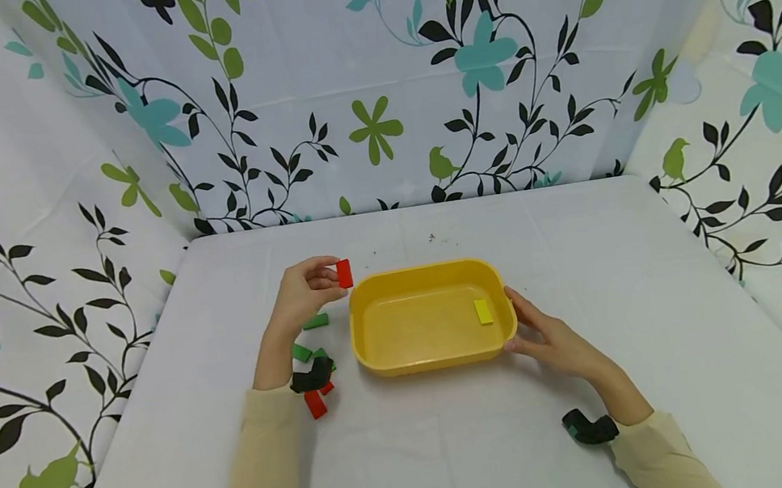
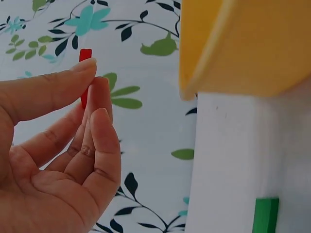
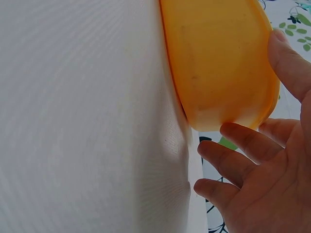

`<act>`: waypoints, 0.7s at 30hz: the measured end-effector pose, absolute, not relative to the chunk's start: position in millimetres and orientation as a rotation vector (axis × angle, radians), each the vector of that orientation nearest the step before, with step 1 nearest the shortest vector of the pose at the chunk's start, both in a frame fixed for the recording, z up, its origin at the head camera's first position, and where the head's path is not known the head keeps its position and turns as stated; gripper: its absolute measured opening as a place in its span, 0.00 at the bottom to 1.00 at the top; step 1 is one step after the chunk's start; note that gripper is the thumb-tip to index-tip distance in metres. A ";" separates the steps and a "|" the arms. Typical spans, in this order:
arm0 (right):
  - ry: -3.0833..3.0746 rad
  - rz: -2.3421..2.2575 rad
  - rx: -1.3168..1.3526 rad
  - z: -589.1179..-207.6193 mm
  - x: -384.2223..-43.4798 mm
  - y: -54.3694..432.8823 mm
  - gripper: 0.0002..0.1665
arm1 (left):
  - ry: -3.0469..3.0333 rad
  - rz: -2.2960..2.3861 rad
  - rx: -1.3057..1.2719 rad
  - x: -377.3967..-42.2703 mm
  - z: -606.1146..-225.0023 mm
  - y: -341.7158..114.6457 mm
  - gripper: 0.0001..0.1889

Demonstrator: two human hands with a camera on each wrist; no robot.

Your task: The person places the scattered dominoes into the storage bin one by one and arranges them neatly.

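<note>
My left hand [image 1: 304,291] pinches a small red block [image 1: 344,274] between thumb and fingers, just outside the upper left corner of a yellow tray [image 1: 435,364]. In the left wrist view the red block [image 2: 85,53] sticks out past the thumb. At the tray's right end, my right hand [image 1: 549,338] rests its thumb and fingertips against the outside. The right wrist view shows the thumb [image 3: 284,56] at the rim and loosely spread fingers [image 3: 243,141] by the end wall. A yellow block [image 1: 483,311] lies inside the tray, towards its right end.
Left of the tray lie several green blocks, one [image 1: 316,321] near the left wrist. Red blocks, one [image 1: 315,405] fully visible, lie closer to me, partly hidden by the black wrist camera [image 1: 312,375]. A patterned curtain [image 1: 371,83] hangs behind the white table [image 1: 417,452].
</note>
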State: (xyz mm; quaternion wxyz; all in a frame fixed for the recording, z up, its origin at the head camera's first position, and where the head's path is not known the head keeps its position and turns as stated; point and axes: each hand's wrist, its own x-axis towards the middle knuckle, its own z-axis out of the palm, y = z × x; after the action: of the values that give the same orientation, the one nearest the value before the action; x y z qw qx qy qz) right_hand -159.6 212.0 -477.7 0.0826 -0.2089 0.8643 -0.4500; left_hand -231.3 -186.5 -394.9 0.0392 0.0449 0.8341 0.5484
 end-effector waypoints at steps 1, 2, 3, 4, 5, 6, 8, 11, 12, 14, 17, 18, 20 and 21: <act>2.582 -1.343 -0.620 -477.3 -159.3 211.9 0.51 | 2.550 1.678 0.157 -231.6 -392.9 -179.0 0.26; 2.584 -1.341 -0.617 -476.8 -159.0 211.8 0.52 | 2.543 1.675 0.174 -232.0 -391.2 -171.6 0.26; 2.585 -1.340 -0.614 -476.5 -158.8 211.7 0.52 | 2.540 1.665 0.187 -232.6 -390.1 -164.3 0.26; 2.586 -1.340 -0.612 -476.1 -158.6 211.6 0.52 | 2.541 1.651 0.200 -233.3 -389.4 -156.8 0.25; 2.586 -1.339 -0.611 -475.8 -158.5 211.5 0.52 | 2.542 1.635 0.210 -233.9 -389.0 -149.3 0.25; 2.587 -1.338 -0.609 -475.6 -158.3 211.4 0.52 | 2.543 1.618 0.221 -234.2 -388.8 -141.8 0.25; 2.587 -1.335 -0.607 -475.4 -158.1 211.4 0.52 | 2.546 1.585 0.237 -234.5 -389.9 -127.4 0.24; 2.585 -1.333 -0.608 -475.4 -158.0 211.1 0.52 | 2.547 1.543 0.259 -233.6 -393.0 -107.8 0.24; 2.586 -1.331 -0.606 -475.4 -158.0 211.0 0.52 | 2.547 1.531 0.268 -233.2 -394.4 -101.7 0.24; 2.586 -1.330 -0.603 -475.3 -158.1 210.8 0.52 | 2.549 1.507 0.275 -232.3 -396.7 -90.1 0.24; 2.590 -1.321 -0.589 -475.2 -158.4 210.3 0.52 | 2.531 1.485 0.268 -231.1 -399.4 -73.7 0.25; 2.590 -1.318 -0.582 -475.3 -158.5 210.1 0.52 | 2.524 1.476 0.261 -230.6 -400.0 -68.6 0.25; 2.592 -1.312 -0.572 -475.2 -158.9 209.8 0.52 | 2.509 1.467 0.242 -229.8 -401.6 -59.0 0.24; 2.593 -1.309 -0.568 -475.2 -159.1 209.6 0.52 | 2.505 1.463 0.236 -229.7 -403.2 -54.7 0.24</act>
State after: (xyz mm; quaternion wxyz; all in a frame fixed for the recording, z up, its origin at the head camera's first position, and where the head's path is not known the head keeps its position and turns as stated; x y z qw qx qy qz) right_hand -159.1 209.6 -475.2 0.0909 -0.1912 0.8725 -0.4404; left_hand -229.7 -54.7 -403.2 0.1154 0.0807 0.8549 0.4994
